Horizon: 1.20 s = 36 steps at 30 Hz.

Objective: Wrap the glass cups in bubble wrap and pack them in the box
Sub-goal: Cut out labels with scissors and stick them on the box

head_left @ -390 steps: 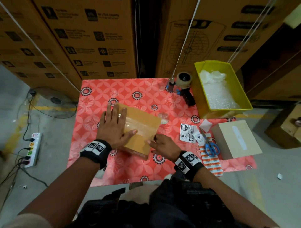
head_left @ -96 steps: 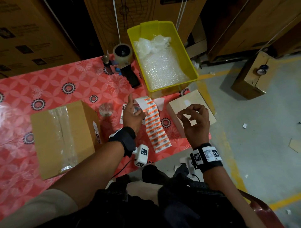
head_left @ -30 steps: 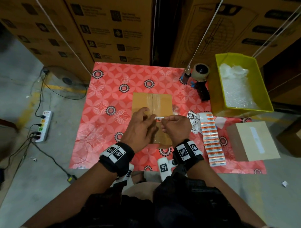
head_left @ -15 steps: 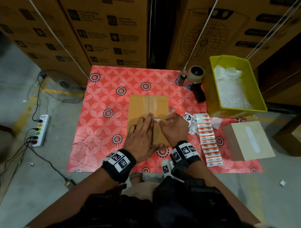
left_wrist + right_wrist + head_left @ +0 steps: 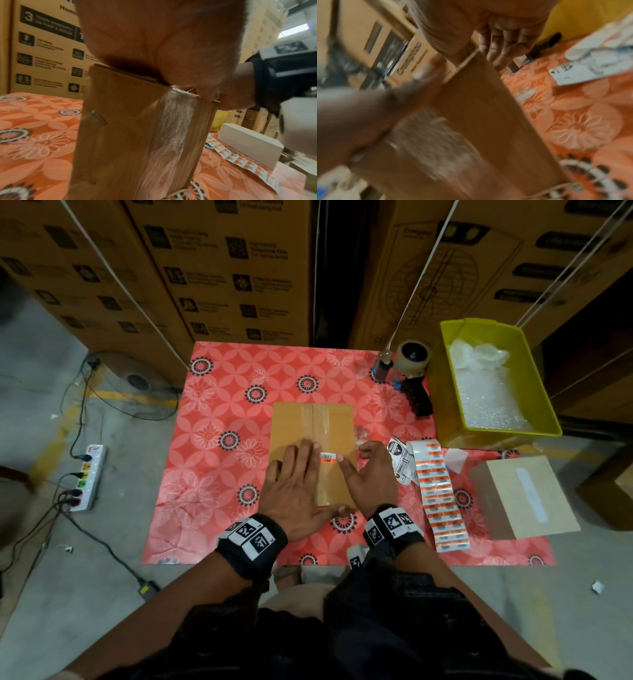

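The brown cardboard box [image 5: 313,419] lies taped shut in the middle of the red flowered table [image 5: 212,412]. A small white and orange barcode sticker [image 5: 327,457] sits on its top. My left hand [image 5: 296,474] lies flat on the lid, fingers straight, just left of the sticker. My right hand [image 5: 370,470] rests at the box's right edge, one fingertip touching the sticker's right end. The left wrist view shows my palm [image 5: 163,40] on the box [image 5: 137,135]. The right wrist view is blurred, fingers [image 5: 501,44] loose past the box [image 5: 479,121]. No glass cups show.
A yellow bin [image 5: 442,392] of bubble wrap [image 5: 486,395] stands at the back right, beside a tape dispenser [image 5: 411,368]. A label strip [image 5: 442,501], fragile stickers [image 5: 399,460] and a white box [image 5: 524,498] lie right of the hands. Large cartons [image 5: 222,268] wall the back.
Both hands held the sticker over the box a second ago. It now lies stuck on the lid, my left hand has flattened beside it, and my right hand has let go.
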Each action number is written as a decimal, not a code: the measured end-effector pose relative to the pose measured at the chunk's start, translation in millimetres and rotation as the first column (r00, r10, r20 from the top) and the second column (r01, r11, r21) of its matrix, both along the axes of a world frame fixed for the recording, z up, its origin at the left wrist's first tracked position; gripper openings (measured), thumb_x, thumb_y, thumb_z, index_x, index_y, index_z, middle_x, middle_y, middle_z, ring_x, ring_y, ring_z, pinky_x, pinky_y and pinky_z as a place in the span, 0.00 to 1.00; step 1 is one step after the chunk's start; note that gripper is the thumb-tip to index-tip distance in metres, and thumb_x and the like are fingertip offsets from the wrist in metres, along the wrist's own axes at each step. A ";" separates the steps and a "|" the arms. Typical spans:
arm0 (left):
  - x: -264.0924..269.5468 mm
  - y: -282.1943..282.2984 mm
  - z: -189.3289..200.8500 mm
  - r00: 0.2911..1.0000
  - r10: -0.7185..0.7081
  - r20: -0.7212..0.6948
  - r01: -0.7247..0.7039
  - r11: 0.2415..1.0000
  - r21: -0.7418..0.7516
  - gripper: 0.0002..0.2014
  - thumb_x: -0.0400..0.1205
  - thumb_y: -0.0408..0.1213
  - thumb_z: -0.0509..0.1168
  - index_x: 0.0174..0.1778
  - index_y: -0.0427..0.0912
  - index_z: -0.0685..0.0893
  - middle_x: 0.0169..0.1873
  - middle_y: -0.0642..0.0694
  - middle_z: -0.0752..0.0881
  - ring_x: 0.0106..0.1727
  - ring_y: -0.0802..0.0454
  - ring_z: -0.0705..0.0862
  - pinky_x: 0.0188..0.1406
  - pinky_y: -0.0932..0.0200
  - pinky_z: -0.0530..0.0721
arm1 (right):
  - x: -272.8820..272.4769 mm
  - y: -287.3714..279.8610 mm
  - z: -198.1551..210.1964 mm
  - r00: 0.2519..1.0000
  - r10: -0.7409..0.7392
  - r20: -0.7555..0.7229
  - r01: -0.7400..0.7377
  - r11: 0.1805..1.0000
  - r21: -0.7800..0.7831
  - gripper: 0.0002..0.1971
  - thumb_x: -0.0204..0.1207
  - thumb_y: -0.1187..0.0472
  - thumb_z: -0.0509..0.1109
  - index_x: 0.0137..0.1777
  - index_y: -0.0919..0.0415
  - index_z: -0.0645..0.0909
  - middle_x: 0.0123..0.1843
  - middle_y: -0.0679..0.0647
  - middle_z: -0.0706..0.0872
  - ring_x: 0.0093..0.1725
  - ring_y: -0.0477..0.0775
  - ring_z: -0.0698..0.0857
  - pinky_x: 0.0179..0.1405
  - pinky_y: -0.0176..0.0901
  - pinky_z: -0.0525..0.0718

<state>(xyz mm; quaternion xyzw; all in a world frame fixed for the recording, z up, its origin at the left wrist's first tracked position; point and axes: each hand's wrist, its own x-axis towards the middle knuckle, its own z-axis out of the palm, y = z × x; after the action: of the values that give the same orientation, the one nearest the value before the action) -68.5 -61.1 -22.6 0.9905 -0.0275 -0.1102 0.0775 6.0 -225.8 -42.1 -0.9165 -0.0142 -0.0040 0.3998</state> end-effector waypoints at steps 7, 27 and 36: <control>0.9 1.9 -2.3 1.000 -0.015 -0.003 0.015 1.000 -0.004 0.68 0.75 0.88 0.41 0.92 0.33 0.33 0.92 0.37 0.30 0.91 0.40 0.25 0.92 0.34 0.39 | 6.0 19.3 -2.1 0.996 -0.034 -0.079 0.002 0.929 -0.369 0.41 0.77 0.19 0.58 0.69 0.57 0.73 0.66 0.58 0.81 0.62 0.66 0.85 0.55 0.63 0.87; -19.9 28.9 -2.0 0.971 0.236 0.031 -0.217 0.933 -0.288 0.69 0.68 0.79 0.72 0.95 0.50 0.40 0.91 0.39 0.28 0.93 0.32 0.35 0.84 0.23 0.55 | -22.5 -4.5 11.9 0.887 0.459 -0.044 -0.455 0.858 -0.236 0.46 0.87 0.30 0.55 0.94 0.47 0.35 0.94 0.49 0.31 0.93 0.52 0.33 0.90 0.70 0.39; -23.4 52.8 -22.7 0.957 0.284 -0.054 -0.232 0.642 -0.731 0.63 0.66 0.60 0.88 0.90 0.78 0.52 0.90 0.56 0.52 0.90 0.55 0.60 0.89 0.45 0.69 | -7.7 -5.8 -0.9 0.745 0.567 -0.351 -0.423 0.808 0.410 0.83 0.55 0.54 0.98 0.90 0.33 0.30 0.87 0.46 0.73 0.83 0.50 0.77 0.73 0.38 0.84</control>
<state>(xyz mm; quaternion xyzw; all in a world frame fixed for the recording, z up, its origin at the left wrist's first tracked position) -91.9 -8.4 -45.2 0.8734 0.0698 -0.0453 0.4798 -1.7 -231.6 -43.0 -0.7801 -0.1646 0.3170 0.5137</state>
